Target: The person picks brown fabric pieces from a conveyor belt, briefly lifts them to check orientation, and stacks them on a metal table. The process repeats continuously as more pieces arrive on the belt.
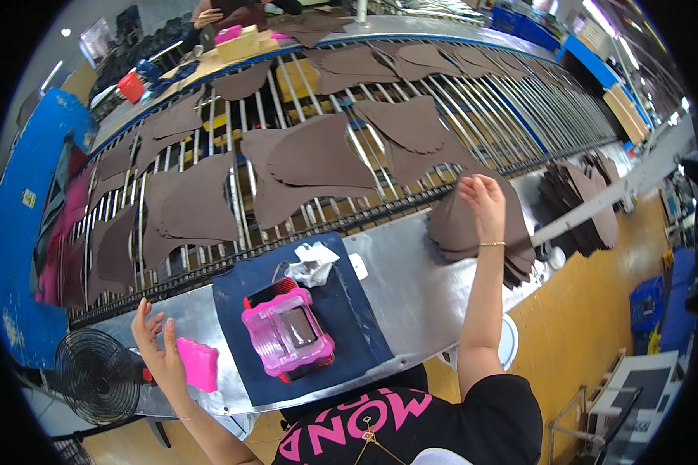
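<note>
My right hand is raised over a fanned stack of brown cut pieces at the right of the metal table. Its fingers are bent together; whether a piece is pinched in them, I cannot make out. At the left, my left hand hovers near the conveyor's edge, fingers apart and nothing in them. Just right of it lies a pink pouch-like item. Between my hands, a pink plastic holder with a dark window rests on a dark blue mat, beside crumpled white tissue.
Overlapping brown pieces lie in rows across the metal-bar conveyor. A black fan stands at the left end. Further right hangs another brown stack, crossed by a pale bar. Another person's hand shows across the conveyor.
</note>
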A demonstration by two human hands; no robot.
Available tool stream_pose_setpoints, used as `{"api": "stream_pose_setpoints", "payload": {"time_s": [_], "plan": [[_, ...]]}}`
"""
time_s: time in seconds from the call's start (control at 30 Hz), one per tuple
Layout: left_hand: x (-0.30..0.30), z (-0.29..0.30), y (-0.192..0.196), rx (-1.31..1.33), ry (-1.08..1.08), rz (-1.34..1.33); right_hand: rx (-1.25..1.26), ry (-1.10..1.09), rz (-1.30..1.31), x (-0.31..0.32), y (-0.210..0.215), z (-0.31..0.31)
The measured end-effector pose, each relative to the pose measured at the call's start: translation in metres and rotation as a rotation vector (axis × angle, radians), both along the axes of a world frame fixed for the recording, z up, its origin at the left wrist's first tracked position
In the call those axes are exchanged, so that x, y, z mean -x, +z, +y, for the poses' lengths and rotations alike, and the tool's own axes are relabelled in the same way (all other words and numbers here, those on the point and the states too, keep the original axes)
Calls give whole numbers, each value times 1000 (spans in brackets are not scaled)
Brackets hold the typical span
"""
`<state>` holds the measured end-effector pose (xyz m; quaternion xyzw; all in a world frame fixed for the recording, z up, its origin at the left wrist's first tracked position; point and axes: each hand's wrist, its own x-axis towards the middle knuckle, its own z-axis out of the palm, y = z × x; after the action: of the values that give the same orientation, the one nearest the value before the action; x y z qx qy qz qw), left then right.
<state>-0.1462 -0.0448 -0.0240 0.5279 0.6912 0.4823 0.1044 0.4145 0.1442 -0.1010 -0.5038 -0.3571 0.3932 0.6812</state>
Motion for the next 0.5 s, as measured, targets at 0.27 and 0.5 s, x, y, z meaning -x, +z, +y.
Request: {"api": "stream_pose_setpoints", "payload": {"time_s": [0.27, 0.5], "plan": [[-16, -3, -18, 29, -94, -138, 837, -500, -1279, -123, -33, -120], [-23, -15, -10, 1, -125, -127, 929, -585, -1371, -89, 12, -115]]}}
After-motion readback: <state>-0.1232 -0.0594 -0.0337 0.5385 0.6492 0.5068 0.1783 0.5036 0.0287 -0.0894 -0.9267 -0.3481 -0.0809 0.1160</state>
